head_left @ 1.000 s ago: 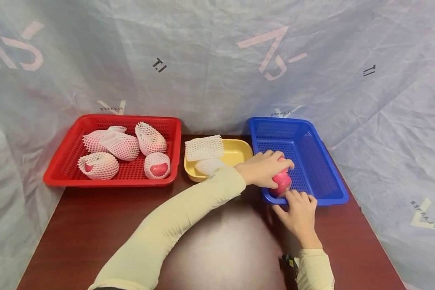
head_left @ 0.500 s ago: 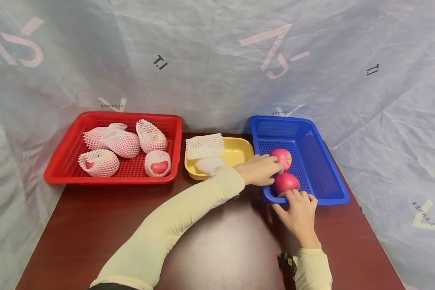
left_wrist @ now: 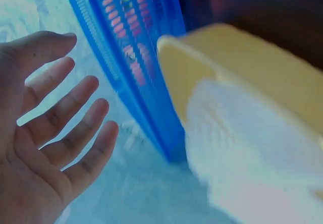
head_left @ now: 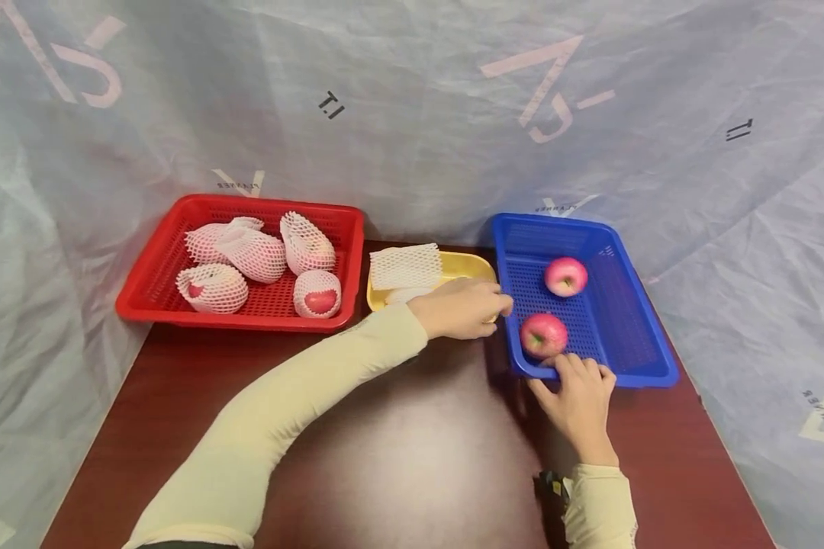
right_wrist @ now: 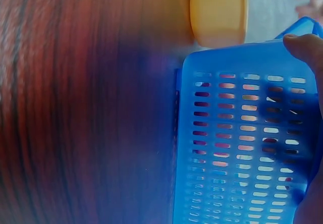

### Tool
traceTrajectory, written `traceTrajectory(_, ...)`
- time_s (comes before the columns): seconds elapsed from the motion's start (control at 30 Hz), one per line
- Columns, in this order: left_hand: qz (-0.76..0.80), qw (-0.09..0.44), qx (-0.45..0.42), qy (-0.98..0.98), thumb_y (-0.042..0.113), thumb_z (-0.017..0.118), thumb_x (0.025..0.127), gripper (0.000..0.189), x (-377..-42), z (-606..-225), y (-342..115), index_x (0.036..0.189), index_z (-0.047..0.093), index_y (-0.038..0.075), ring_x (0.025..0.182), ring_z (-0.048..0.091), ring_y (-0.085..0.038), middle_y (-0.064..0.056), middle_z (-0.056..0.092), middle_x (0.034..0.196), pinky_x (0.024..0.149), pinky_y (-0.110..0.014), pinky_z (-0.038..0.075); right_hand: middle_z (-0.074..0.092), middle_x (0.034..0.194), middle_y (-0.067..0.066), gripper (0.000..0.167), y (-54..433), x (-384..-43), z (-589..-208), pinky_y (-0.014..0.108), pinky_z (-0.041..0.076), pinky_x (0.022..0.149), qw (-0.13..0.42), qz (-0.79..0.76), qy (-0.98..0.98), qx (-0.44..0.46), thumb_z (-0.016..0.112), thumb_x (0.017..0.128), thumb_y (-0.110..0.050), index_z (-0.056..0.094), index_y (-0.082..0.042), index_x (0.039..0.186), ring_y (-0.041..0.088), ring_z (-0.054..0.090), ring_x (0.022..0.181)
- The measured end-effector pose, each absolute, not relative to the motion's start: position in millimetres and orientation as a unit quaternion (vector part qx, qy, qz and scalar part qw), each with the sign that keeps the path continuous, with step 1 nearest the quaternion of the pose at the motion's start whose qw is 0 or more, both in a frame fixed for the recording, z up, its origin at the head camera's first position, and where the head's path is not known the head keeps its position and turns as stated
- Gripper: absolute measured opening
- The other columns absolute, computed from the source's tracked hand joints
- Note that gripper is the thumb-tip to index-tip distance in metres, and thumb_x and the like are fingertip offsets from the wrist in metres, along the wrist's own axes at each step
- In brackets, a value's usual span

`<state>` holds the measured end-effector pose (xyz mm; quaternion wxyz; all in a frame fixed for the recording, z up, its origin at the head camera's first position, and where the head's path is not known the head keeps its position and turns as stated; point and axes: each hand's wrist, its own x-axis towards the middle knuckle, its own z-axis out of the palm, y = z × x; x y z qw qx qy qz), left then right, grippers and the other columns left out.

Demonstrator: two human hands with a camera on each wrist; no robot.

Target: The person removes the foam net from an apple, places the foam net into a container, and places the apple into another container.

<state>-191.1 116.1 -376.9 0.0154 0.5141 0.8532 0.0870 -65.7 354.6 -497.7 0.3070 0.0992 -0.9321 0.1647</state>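
Observation:
Two bare red apples lie in the blue basket (head_left: 625, 305): one apple (head_left: 566, 277) toward the back, the other apple (head_left: 543, 335) in the front left corner. My right hand (head_left: 577, 393) grips the basket's front rim, thumb outside and fingers over the edge, beside the front apple. In the right wrist view its thumb (right_wrist: 305, 50) lies against the slotted wall. My left hand (head_left: 461, 307) hovers over the right side of the yellow tray (head_left: 477, 264), near the basket's left rim. Its fingers (left_wrist: 83, 100) are spread and loosely bent, holding nothing, in the left wrist view.
At the left, a red basket (head_left: 240, 322) holds several apples in white foam nets (head_left: 213, 288). Loose foam nets (head_left: 407, 267) lie in the yellow tray between the baskets. A grey cloth sheet (head_left: 412, 137) hangs behind the dark red wooden table (head_left: 384, 473).
My left hand has let go of an apple and moved left, out of the blue basket. That apple now sits farther back. My right hand keeps its grip on the rim.

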Motion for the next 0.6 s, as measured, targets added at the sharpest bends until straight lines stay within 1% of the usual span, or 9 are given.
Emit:
traceTrajectory(0.1,0.085,0.006,0.503,0.860,0.024,0.067,0.092,0.022,-190,-369,90,0.114,0.067,0.020,0.102,0.059,-0.017,0.001,0.064,0.109,0.088,-0.033,0.047,0.063,0.081,0.014,0.035,354,-66,-498,0.064,0.028,0.083,0.306,0.168,-0.932,0.102,0.078,0.070,-0.036,0.065,-0.007,0.086,0.038,0.048,0.076)
traceTrajectory(0.3,0.075,0.017,0.467,0.881,0.025,0.066,0.093,0.027,-186,-357,39,0.119,0.066,0.016,0.107,0.058,-0.023,-0.003,0.064,0.116,0.092,-0.038,0.047,0.063,0.081,0.016,0.036,354,-66,-497,0.064,0.027,0.084,0.305,0.176,-0.930,0.101,0.078,0.071,-0.036,0.064,-0.006,0.086,0.039,0.048,0.076)
traceTrajectory(0.43,0.077,-0.002,0.446,0.892,0.024,0.070,0.092,0.027,-187,-352,2,0.116,0.067,0.014,0.106,0.059,-0.026,-0.006,0.065,0.114,0.092,-0.041,0.047,0.063,0.083,0.017,0.036,355,-66,-496,0.065,0.026,0.085,0.298,0.173,-0.934,0.097,0.080,0.070,-0.034,0.064,-0.006,0.086,0.039,0.048,0.077)
traceTrajectory(0.6,0.081,-0.025,0.403,0.911,0.023,0.072,0.090,0.026,-188,-348,-55,0.112,0.068,0.011,0.100,0.060,-0.030,-0.008,0.066,0.108,0.089,-0.044,0.048,0.063,0.083,0.017,0.036,354,-65,-497,0.065,0.027,0.084,0.293,0.170,-0.936,0.098,0.080,0.070,-0.034,0.063,-0.006,0.086,0.040,0.048,0.077)
